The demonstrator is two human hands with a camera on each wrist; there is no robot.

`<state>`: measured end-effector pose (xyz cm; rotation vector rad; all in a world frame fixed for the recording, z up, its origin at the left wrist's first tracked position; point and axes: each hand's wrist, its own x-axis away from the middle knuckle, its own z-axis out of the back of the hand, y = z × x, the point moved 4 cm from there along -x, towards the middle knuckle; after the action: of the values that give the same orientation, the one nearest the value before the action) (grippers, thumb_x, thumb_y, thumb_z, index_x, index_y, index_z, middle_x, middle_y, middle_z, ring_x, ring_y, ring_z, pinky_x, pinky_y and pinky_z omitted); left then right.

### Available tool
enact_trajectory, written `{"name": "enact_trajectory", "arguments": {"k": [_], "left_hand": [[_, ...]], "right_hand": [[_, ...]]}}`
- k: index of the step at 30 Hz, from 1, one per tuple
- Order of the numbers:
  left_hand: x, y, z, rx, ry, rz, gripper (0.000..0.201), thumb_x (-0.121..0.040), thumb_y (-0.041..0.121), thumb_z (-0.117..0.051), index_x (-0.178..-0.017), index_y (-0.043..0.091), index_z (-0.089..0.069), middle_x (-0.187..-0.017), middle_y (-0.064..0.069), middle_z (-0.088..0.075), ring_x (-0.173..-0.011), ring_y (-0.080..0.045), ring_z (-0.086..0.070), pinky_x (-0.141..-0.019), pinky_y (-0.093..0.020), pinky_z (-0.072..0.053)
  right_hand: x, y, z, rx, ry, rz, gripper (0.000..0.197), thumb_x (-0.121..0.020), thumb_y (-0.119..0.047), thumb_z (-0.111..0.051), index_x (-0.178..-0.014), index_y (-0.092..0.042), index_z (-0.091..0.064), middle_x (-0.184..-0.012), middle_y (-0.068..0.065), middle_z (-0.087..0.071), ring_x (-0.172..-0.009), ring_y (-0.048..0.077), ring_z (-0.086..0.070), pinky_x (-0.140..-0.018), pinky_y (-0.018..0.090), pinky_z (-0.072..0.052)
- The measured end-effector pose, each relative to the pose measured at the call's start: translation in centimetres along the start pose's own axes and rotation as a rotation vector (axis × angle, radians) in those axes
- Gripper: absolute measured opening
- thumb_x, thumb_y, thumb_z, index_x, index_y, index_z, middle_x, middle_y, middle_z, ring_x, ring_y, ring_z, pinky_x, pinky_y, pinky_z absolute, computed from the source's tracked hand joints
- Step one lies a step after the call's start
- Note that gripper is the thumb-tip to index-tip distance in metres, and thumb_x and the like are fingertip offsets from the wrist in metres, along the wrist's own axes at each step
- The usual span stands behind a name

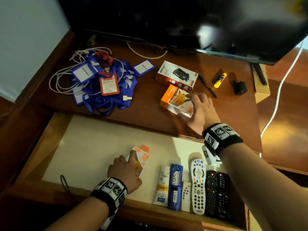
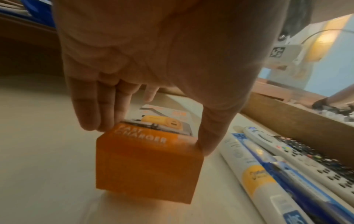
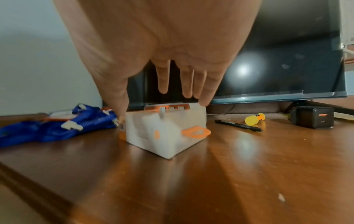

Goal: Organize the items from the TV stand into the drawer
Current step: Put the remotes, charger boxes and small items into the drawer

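Observation:
The drawer (image 1: 100,139) is pulled out below the wooden TV stand top (image 1: 146,104). Inside it my left hand (image 1: 126,170) (image 2: 151,136) grips an orange fast-charger box (image 1: 143,157) (image 2: 147,166), fingers on one side and thumb on the other; the box touches the drawer floor (image 2: 38,136). On the stand my right hand (image 1: 200,110) (image 3: 162,106) hovers over a second orange-and-white charger box (image 1: 173,100) (image 3: 164,133). Its fingers are straight; the thumb and the outermost finger touch the box's top edges.
On the stand lie a red-and-white charger box (image 1: 176,75), a heap of blue lanyards (image 1: 100,80), a black pen (image 1: 207,86), a yellow glue stick (image 1: 220,80) and a black plug (image 1: 240,88). The TV (image 1: 183,22) overhangs behind. Remotes (image 1: 198,185) and tubes (image 1: 162,185) line the drawer's right side.

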<state>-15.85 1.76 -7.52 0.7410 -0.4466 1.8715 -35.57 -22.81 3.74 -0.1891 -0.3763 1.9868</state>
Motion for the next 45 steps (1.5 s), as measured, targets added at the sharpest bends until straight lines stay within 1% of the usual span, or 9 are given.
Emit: {"name": "enact_trajectory", "arguments": {"k": [3, 8, 13, 18, 21, 25, 34, 38, 45], "left_hand": [[-0.7, -0.5, -1.0, 0.013, -0.070, 0.091, 0.122, -0.074, 0.063, -0.067, -0.162, 0.028, 0.009, -0.141, -0.012, -0.045, -0.128, -0.031, -0.046, -0.100, -0.042, -0.046], [-0.9, -0.6, -1.1, 0.007, -0.122, 0.137, 0.132, -0.072, 0.061, -0.076, -0.162, 0.026, 0.014, -0.141, -0.014, -0.048, -0.128, -0.032, -0.048, -0.101, -0.043, -0.047], [-1.1, -2.9, -0.4, -0.017, -0.138, 0.202, 0.150, -0.063, 0.076, -0.077, -0.159, 0.024, 0.025, -0.144, -0.014, -0.051, -0.130, -0.034, -0.049, -0.107, -0.046, -0.044], [-2.1, -4.0, 0.8, -0.030, -0.050, -0.053, 0.123, -0.071, 0.074, -0.069, -0.158, 0.047, 0.014, -0.161, -0.011, -0.020, -0.142, -0.037, -0.033, -0.109, -0.050, -0.041], [-2.9, -3.7, 1.1, -0.052, -0.024, -0.189, 0.097, -0.075, 0.067, -0.068, -0.154, 0.053, -0.013, -0.155, -0.002, -0.028, -0.138, -0.031, -0.034, -0.105, -0.047, -0.044], [-3.6, -4.8, 1.6, 0.006, -0.038, -0.173, 0.090, -0.071, 0.070, -0.071, -0.147, 0.057, -0.024, -0.138, 0.001, -0.041, -0.130, -0.029, -0.040, -0.103, -0.045, -0.044], [-3.8, -7.2, 1.3, 0.016, -0.089, -0.179, 0.071, -0.074, 0.061, -0.074, -0.134, 0.053, -0.036, -0.129, -0.002, -0.045, -0.125, -0.029, -0.045, -0.099, -0.043, -0.048], [-3.7, -7.7, 0.6, 0.053, -0.172, -0.177, 0.079, -0.070, 0.068, -0.075, -0.137, 0.051, -0.035, -0.126, -0.004, -0.048, -0.116, -0.029, -0.056, -0.097, -0.041, -0.051], [-4.0, -7.5, 0.3, 0.130, -0.216, -0.204, 0.075, -0.079, 0.058, -0.076, -0.140, 0.045, -0.034, -0.120, -0.005, -0.050, -0.099, -0.024, -0.063, -0.090, -0.035, -0.055]], "right_hand": [[-1.4, 1.1, -1.3, 0.109, -0.122, -0.072, 0.087, -0.079, -0.057, -0.075, -0.151, -0.025, -0.037, -0.153, 0.010, -0.040, -0.138, 0.036, -0.035, -0.111, 0.050, -0.039], [-1.1, 0.7, -0.8, 0.157, -0.106, -0.100, 0.092, -0.071, -0.066, -0.078, -0.145, -0.022, -0.045, -0.128, 0.007, -0.049, -0.119, 0.033, -0.042, -0.098, 0.047, -0.046], [3.5, -2.7, 0.1, 0.194, -0.156, 0.085, 0.097, -0.061, -0.062, -0.082, -0.143, -0.028, -0.043, -0.124, 0.000, -0.043, -0.114, 0.027, -0.037, -0.095, 0.046, -0.047], [11.4, -6.4, -1.1, 0.255, -0.179, 0.372, 0.095, -0.056, -0.039, -0.085, -0.141, -0.032, -0.045, -0.137, -0.001, -0.049, -0.124, 0.029, -0.043, -0.095, 0.048, -0.051], [14.0, -7.0, -3.9, 0.316, -0.371, 0.429, 0.091, -0.069, -0.036, -0.083, -0.146, -0.041, -0.033, -0.151, 0.003, -0.037, -0.130, 0.029, -0.042, -0.100, 0.048, -0.050], [14.9, -8.1, -7.2, 0.372, -0.561, 0.440, 0.081, -0.085, -0.033, -0.075, -0.146, -0.043, -0.024, -0.149, 0.012, -0.033, -0.132, 0.034, -0.040, -0.102, 0.050, -0.046], [14.2, -12.2, -13.8, 0.483, -0.636, 0.586, 0.053, -0.099, -0.030, -0.057, -0.146, -0.041, -0.036, -0.146, 0.010, -0.044, -0.127, 0.035, -0.042, -0.096, 0.049, -0.043], [14.3, -12.5, -15.4, 0.473, -0.696, 0.570, 0.060, -0.099, -0.030, -0.060, -0.150, -0.041, -0.030, -0.152, 0.009, -0.040, -0.129, 0.036, -0.042, -0.097, 0.050, -0.043], [14.6, -11.2, -16.9, 0.420, -0.828, 0.540, 0.080, -0.092, -0.025, -0.070, -0.152, -0.042, -0.021, -0.161, 0.011, -0.024, -0.134, 0.039, -0.040, -0.102, 0.053, -0.047]]}}
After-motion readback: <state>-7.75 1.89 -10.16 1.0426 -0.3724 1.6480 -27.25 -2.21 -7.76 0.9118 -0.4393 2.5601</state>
